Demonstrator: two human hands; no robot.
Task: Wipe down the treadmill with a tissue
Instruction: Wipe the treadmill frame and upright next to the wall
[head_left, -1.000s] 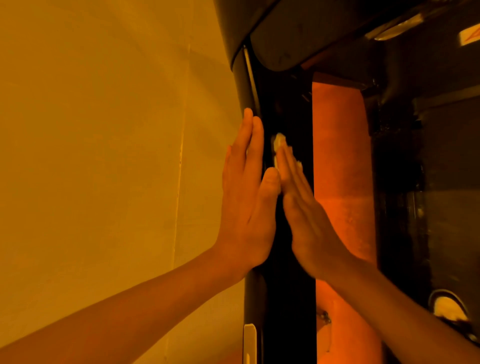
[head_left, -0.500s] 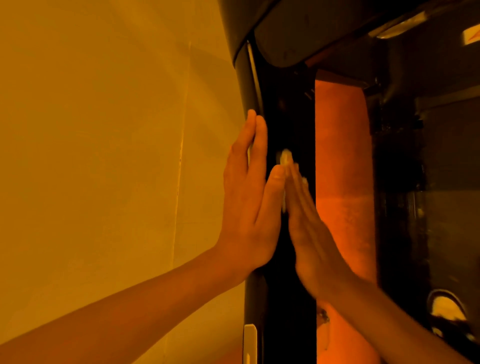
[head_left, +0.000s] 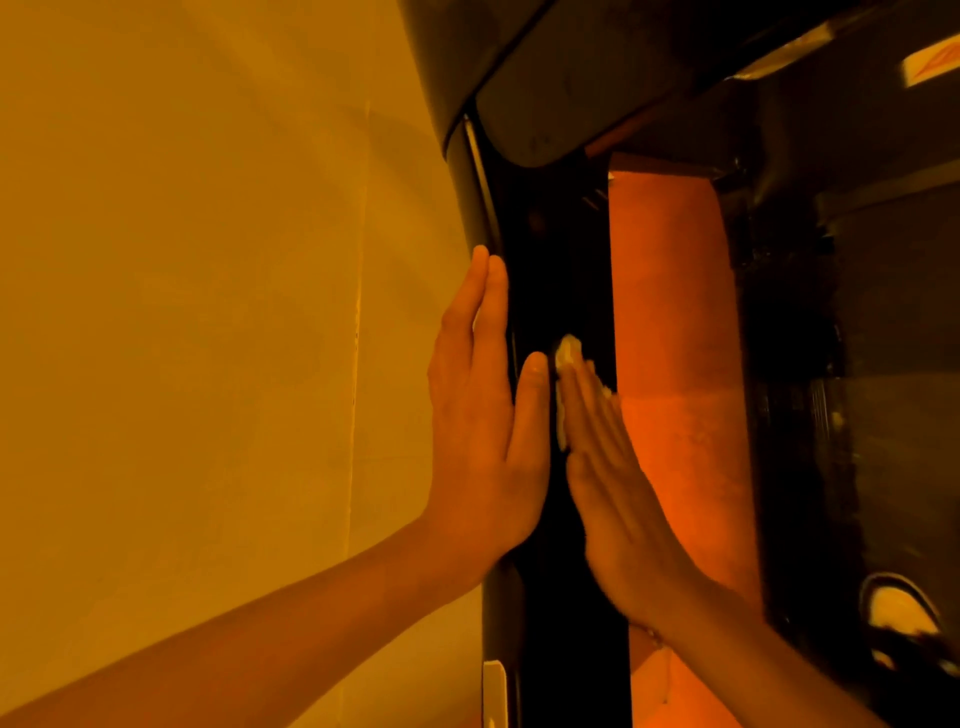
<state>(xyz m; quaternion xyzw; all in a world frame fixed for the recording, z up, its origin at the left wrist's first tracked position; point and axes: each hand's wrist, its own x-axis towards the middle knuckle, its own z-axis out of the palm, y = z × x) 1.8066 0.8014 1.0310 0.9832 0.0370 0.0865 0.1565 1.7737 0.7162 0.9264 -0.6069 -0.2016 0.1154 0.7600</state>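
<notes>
A black upright post of the treadmill (head_left: 540, 291) runs down the middle of the view under warm orange light. My left hand (head_left: 483, 431) lies flat with straight fingers against the post's left side. My right hand (head_left: 618, 478) is flat too, its straight fingers pressing a small pale tissue (head_left: 566, 353) against the post's dark inner face. Only the tissue's top and left edge show past my fingertips. The treadmill's dark console housing (head_left: 561, 88) hangs over the post at the top.
A plain wall (head_left: 208, 312) fills the left half, close to the post. Right of the post lies an orange-lit strip of floor (head_left: 675, 364), then more dark treadmill frame (head_left: 883, 415). A shoe (head_left: 898, 613) shows at the lower right.
My right hand has slid the tissue down the post's inner face, away from the console. My left hand has stayed flat in nearly the same place.
</notes>
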